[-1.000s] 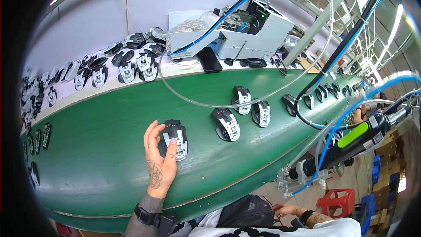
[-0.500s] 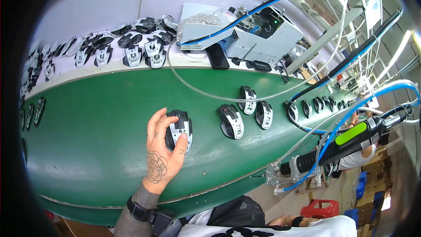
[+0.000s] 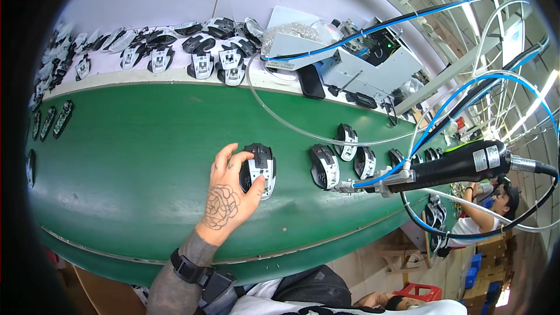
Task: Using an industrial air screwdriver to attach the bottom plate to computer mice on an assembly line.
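Note:
My left hand is closed over a black and white computer mouse lying on the green table surface. The index finger rests near the mouse's dark top, the thumb on its white lower part. My right hand is low at the bottom edge, beside my lap; its fingers cannot be made out. To the right of the held mouse stand other part-built mice, the nearest being a black and white one. The tip of a black power screwdriver with blue and clear hoses points toward that mouse.
Along the back ledge sit many mouse shells. A white box machine, a bag of small parts and a dark phone stand behind. Small circuit boards lie at left. A co-worker is at right.
The view has shifted, so the table things appear farther right. The screwdriver has swung left and up, its tip now by the nearest mouse. My left hand keeps hold of its mouse.

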Demonstrator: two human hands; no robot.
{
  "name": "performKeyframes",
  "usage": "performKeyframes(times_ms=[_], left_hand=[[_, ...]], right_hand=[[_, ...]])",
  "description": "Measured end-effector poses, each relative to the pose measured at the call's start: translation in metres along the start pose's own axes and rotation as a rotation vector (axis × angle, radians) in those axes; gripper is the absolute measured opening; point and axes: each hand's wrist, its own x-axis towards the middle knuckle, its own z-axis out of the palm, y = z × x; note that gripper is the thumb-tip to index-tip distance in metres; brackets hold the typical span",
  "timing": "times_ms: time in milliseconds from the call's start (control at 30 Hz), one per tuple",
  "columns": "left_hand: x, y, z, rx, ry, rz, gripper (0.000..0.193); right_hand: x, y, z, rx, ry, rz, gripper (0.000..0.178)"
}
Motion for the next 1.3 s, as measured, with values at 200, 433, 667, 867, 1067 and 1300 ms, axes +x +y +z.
performKeyframes(times_ms=[200,433,667,867,1067,1300], left_hand=[[-0.006,0.005,0.005,0.204,-0.234,-0.018,0.059],[-0.007,0.025,0.000,0.170,-0.156,0.129,0.055],[-0.059,0.076,-0.096,-0.008,-1.098,0.202,0.017],[-0.078,0.062,-0.059,-0.052,-1.074,-0.372,0.017],[-0.087,0.056,-0.036,-0.096,-0.954,-0.485,0.017],[-0.095,0.064,-0.033,-0.093,-0.901,-0.569,0.017]], right_hand=[[0.039,-0.022,-0.028,-0.676,-0.130,0.202,0.029],[0.054,0.021,-0.035,-0.344,-0.097,0.102,0.020],[0.065,0.033,-0.060,-0.192,0.052,0.053,0.023],[0.069,0.030,-0.080,-0.155,0.092,0.042,0.025],[0.069,0.038,-0.090,-0.142,0.143,0.030,0.027],[0.066,0.046,-0.098,-0.121,0.169,0.009,0.029]])
